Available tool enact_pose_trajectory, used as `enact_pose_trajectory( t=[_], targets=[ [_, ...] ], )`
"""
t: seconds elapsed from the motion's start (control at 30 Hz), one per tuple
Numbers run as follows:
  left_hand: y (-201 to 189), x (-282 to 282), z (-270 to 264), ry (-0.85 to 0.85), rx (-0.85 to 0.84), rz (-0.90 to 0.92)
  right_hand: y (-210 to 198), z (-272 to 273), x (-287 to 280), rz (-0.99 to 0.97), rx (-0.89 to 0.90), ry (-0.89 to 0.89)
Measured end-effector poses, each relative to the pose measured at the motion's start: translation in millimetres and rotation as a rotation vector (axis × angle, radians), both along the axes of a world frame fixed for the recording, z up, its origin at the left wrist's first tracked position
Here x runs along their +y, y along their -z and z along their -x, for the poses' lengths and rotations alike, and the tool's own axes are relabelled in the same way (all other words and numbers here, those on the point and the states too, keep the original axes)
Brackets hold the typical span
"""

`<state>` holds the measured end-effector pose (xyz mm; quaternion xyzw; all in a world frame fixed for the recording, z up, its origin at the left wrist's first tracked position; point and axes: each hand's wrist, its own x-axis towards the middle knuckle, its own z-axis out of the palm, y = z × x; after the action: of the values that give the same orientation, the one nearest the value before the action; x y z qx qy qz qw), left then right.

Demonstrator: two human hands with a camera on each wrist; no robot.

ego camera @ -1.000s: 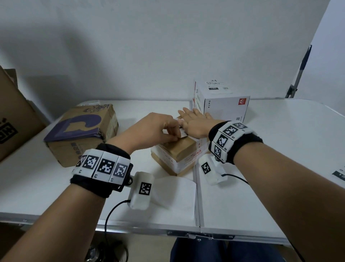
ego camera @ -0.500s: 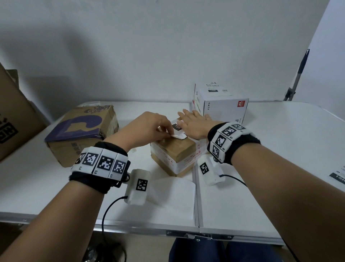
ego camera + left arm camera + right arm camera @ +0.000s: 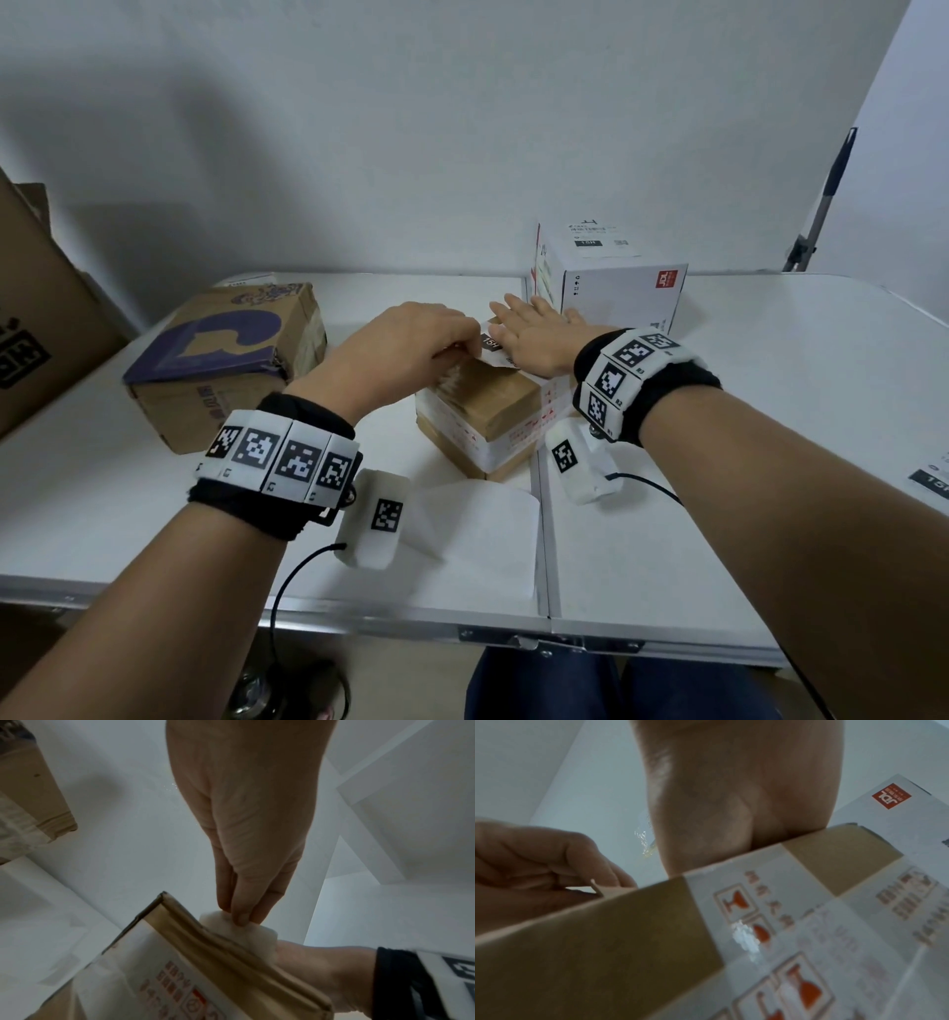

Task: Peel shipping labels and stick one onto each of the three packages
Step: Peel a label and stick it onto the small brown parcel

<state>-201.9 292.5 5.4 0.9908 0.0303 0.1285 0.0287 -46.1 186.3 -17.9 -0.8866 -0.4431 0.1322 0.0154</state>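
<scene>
A small brown box [image 3: 488,406] banded with white tape stands mid-table. A white shipping label [image 3: 494,345] with a black patch lies across its far top edge. My left hand [image 3: 470,350] pinches the label's left edge; in the left wrist view its fingertips [image 3: 240,914] grip the white label [image 3: 257,933] at the box [image 3: 205,963] corner. My right hand [image 3: 518,321] lies flat, fingers straight, on the label's right part and the box top. The right wrist view shows its palm [image 3: 731,801] above the box [image 3: 628,943].
A white box [image 3: 616,293] with a label [image 3: 601,241] on top stands just behind the hands. A brown box with a purple print [image 3: 226,354] sits to the left. White backing paper [image 3: 477,524] lies near the front edge. Another label [image 3: 932,483] lies at the far right.
My left hand has drawn slightly left with the label's edge in its pinch, so more of the label shows between the hands. The right hand stays flat on the box.
</scene>
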Motion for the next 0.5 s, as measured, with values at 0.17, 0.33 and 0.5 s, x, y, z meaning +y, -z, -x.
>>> enact_pose_trajectory(
  t=[0.17,0.33,0.5],
  targets=[
    [1.0,0.9,-0.1,-0.022,0.068,0.029,-0.2,-0.2,0.5,0.007,-0.001,0.000],
    [5.2,-1.8,4.4,-0.091,0.096,0.048,0.5,-1.0,0.2,-0.004,0.005,-0.003],
    [4.4,1.9,12.7,-0.099,0.075,0.154,-0.3,0.2,-0.9,-0.005,0.004,-0.006]
  ],
)
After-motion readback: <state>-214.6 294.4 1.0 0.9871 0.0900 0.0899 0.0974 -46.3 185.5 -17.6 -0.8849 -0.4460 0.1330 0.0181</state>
